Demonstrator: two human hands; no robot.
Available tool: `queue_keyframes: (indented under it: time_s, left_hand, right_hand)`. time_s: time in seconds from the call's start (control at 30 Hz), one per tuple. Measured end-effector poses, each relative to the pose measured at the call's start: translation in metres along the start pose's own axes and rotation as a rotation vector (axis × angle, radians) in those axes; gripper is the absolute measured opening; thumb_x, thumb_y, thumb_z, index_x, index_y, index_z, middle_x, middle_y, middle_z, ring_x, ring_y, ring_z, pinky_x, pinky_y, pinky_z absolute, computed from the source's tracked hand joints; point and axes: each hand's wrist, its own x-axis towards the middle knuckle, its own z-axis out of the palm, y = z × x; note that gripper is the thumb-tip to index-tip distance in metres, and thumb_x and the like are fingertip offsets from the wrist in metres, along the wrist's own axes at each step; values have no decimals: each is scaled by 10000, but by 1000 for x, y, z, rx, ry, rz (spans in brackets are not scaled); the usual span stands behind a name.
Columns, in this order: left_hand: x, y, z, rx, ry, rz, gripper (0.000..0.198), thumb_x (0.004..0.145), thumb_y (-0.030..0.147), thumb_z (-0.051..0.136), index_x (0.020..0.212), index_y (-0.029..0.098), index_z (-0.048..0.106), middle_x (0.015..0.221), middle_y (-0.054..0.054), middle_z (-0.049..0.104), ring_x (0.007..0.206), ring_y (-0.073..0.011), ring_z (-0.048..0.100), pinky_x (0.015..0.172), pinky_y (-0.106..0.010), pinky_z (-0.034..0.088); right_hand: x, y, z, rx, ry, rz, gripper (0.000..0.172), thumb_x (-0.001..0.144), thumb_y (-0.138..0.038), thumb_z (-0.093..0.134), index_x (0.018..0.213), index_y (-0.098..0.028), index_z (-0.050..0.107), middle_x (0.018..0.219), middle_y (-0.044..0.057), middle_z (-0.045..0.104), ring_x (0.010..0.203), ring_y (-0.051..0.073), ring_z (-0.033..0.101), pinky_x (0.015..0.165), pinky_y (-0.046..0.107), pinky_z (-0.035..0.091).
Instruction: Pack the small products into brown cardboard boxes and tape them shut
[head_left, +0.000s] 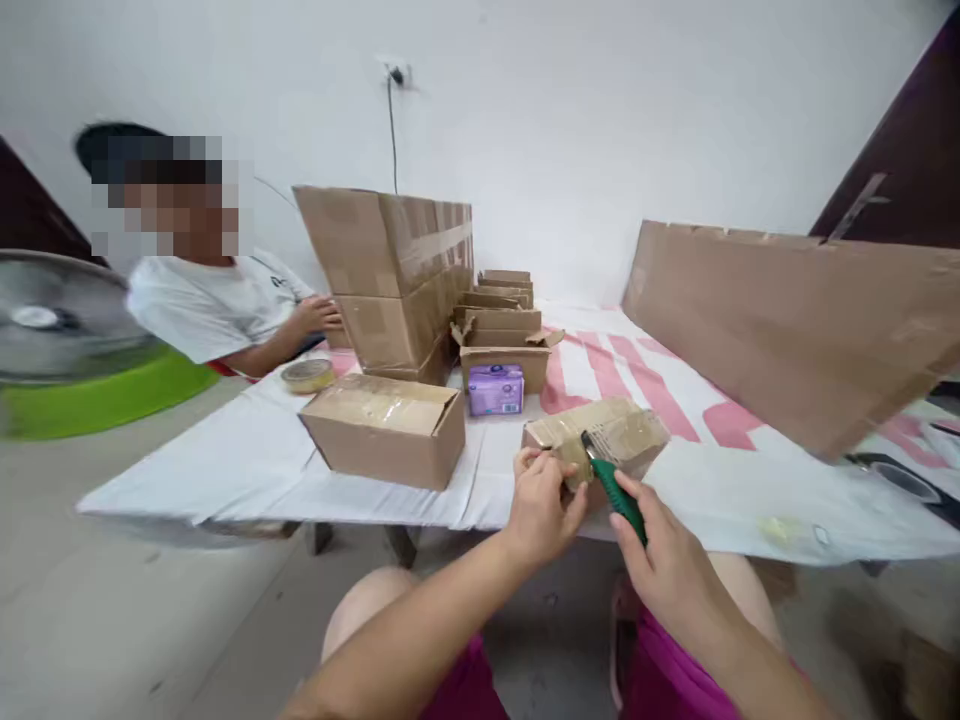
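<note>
A small cardboard box with brown tape across its top lies at the table's near edge, in front of me. My right hand is wrapped round a green utility knife, whose tip meets the taped top. At the box's near left side, my left hand pinches a loose piece of packing tape. Just beyond stands a purple packet, against an open carton. A closed, taped carton sits to the left.
Stacked cartons rise at the back left. A tape roll lies near a co-worker in a white shirt. A big cardboard sheet leans at the right. A green-rimmed fan stands far left.
</note>
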Motion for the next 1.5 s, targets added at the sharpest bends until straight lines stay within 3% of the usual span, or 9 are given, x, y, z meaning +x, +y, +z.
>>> queue_keyframes:
  time_s: [0.2,0.47,0.7,1.07,1.23,1.37,1.5]
  left_hand:
    - [3,-8,-1,33,14,-27,119,805,202,539,894,189,461,728,-11,573,723,-184,576,837,-415,381]
    - [4,-4,1,20,16,-5,99,805,201,549,867,185,472,681,-1,554,701,-178,560,833,-403,382]
    - [2,-3,-3,32,5,21,100,799,195,554,863,184,478,679,-5,554,714,-185,553,835,-406,375]
    - [6,-3,-2,46,-4,53,77,788,169,541,842,186,488,647,-4,555,695,-188,549,822,-405,378]
    - [5,-2,-2,53,13,67,83,797,197,554,853,187,493,650,-9,569,700,-194,563,832,-413,384]
    - [4,-2,-2,54,44,63,99,800,200,564,866,185,492,672,-13,585,709,-193,581,832,-412,387]
    - [5,-2,-3,52,47,51,99,793,200,560,871,190,501,691,-17,594,717,-193,591,829,-410,389]
  right_hand:
    - [-12,-5,-21,83,-118,-41,390,920,-340,399,1300,-255,421,1281,68,581,1167,196,563,963,351,487]
    - [-8,-4,-11,123,-87,-29,396,918,-337,382,1289,-205,431,1262,112,584,1145,215,576,936,375,501]
    - [-11,-5,-16,112,-104,-31,385,925,-337,392,1297,-241,413,1282,90,575,1172,196,557,963,369,488]
    - [-11,-10,12,-58,34,-97,408,927,-309,371,1314,-183,398,1252,127,588,1129,220,591,879,365,545]
    - [-6,-6,18,-150,99,-58,432,931,-339,355,1325,-167,402,1223,148,598,1082,255,615,812,396,563]
    - [2,3,12,-99,163,-39,422,929,-363,360,1304,-177,414,1239,136,592,1107,243,598,844,384,543]
    - [16,8,-12,-9,260,3,508,900,-433,419,1344,-195,362,1297,131,549,1146,238,566,889,378,506]
